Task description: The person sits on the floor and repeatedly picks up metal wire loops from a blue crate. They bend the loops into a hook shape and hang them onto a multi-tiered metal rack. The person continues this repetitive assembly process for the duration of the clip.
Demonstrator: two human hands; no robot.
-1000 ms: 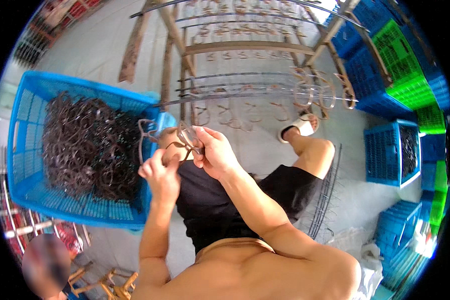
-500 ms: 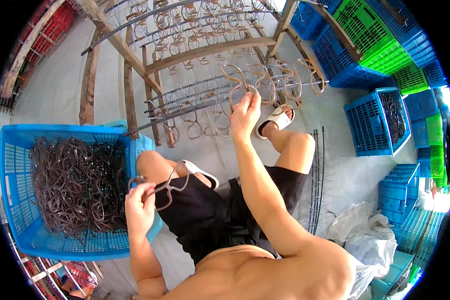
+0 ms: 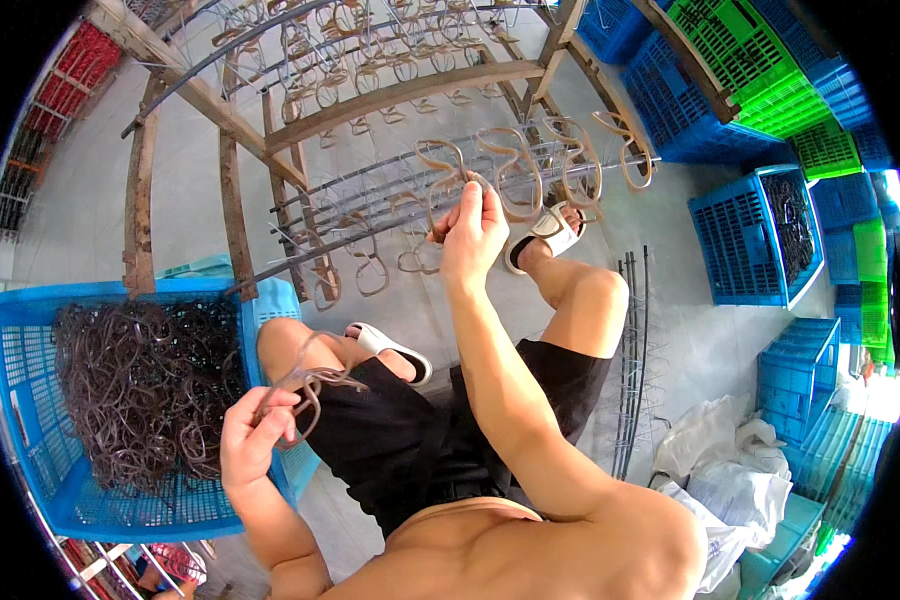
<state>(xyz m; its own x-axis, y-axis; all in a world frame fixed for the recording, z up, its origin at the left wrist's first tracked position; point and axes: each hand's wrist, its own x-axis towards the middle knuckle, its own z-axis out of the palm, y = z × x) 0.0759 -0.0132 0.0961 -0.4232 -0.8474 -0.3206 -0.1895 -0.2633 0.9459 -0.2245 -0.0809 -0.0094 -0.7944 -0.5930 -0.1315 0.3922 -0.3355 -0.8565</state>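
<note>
My left hand (image 3: 255, 435) is closed on a dark, lensless eyeglass frame (image 3: 315, 412), held above my left thigh beside a blue crate. My right hand (image 3: 475, 235) reaches forward and pinches a brownish eyeglass frame (image 3: 438, 148) at the near rod of a wooden rack. More brown eyeglass frames (image 3: 511, 195) hang in a row to the right of that hand. In the blue crate (image 3: 160, 522) at my left lies a tangled heap of dark eyeglass frames (image 3: 150, 400). How the frame in my right hand meets the rod is hidden by my fingers.
The wooden rack (image 3: 410, 98) carries several rods of hanging frames. Blue and green crates (image 3: 750, 75) are stacked at the right, near another filled blue crate (image 3: 740, 250). Thin rods (image 3: 632, 370) lie on the floor by my right leg, and white plastic bags (image 3: 735, 490) lie behind them.
My left hand has moved left and down, turning its eyeglass frame. My right hand has shifted slightly left and down, still at the rack. The view has turned a little.
</note>
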